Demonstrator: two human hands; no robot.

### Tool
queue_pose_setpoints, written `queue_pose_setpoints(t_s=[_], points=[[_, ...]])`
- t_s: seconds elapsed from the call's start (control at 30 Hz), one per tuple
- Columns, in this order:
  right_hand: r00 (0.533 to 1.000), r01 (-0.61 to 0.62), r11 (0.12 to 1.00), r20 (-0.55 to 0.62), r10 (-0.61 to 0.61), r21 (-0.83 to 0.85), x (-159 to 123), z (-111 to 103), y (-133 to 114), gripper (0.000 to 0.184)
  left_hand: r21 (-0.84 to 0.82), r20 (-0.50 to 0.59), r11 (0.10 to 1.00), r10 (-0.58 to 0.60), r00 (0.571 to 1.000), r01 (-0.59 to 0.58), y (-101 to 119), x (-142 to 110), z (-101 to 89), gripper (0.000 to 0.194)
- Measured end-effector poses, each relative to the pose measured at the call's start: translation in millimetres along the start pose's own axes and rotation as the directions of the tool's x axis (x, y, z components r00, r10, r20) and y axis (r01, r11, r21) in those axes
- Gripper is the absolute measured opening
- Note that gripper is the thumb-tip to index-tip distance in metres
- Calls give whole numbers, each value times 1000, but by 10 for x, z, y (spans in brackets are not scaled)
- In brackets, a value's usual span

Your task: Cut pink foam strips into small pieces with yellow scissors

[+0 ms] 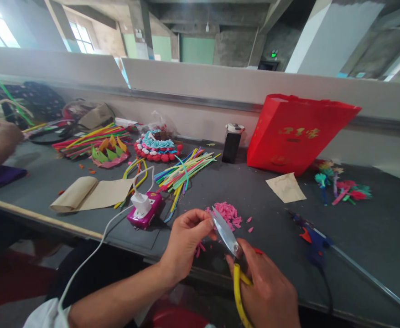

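Scissors with yellow handles point away over a dark surface strewn with craft materials. From left, another person's hand is at the edge of view, with a partly unrolled tan paper roll nearer the middle and a leafy paper ornament behind it. A white plug sits in a purple socket block, beside a loose bundle of coloured strips. The worker's left hand presses thumb and fingers together by the blade tips; whether anything is pinched there cannot be told. Small pink pieces lie heaped just beyond the blades. The right hand is curled around the scissors' handles. Farther right are a red bag, a tan sheet and a blue glue gun.
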State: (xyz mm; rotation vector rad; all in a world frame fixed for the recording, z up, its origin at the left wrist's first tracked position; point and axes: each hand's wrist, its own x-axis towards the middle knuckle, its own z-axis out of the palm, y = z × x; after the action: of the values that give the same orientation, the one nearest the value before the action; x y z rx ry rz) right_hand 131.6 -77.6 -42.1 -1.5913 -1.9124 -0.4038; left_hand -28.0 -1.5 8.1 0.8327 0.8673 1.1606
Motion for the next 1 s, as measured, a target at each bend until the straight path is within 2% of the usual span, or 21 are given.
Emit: queue_pose_setpoints(t_s=[0.33, 0.47, 0.63, 0.73, 1.0], points=[[997, -40, 998, 61, 38, 42, -47, 45, 30, 38, -34, 32, 998, -44, 999, 45, 9, 5, -7, 14], [976, -129, 973, 201, 89, 191, -46, 31, 23, 37, -80, 101, 992, -92, 991, 100, -1, 6, -15, 11], [929, -289, 888, 330, 170, 358, -30, 30, 5, 38, -98, 230, 978, -160, 960, 186, -15, 27, -37, 14], [921, -315, 864, 347, 178, 394, -21, 27, 5, 36, -120, 277, 969, -176, 944, 216, -27, 39, -51, 14], [923, -296, 862, 355, 148, 412, 8, -3, 8, 27, -118, 292, 970, -172, 941, 214, -52, 55, -74, 12]])
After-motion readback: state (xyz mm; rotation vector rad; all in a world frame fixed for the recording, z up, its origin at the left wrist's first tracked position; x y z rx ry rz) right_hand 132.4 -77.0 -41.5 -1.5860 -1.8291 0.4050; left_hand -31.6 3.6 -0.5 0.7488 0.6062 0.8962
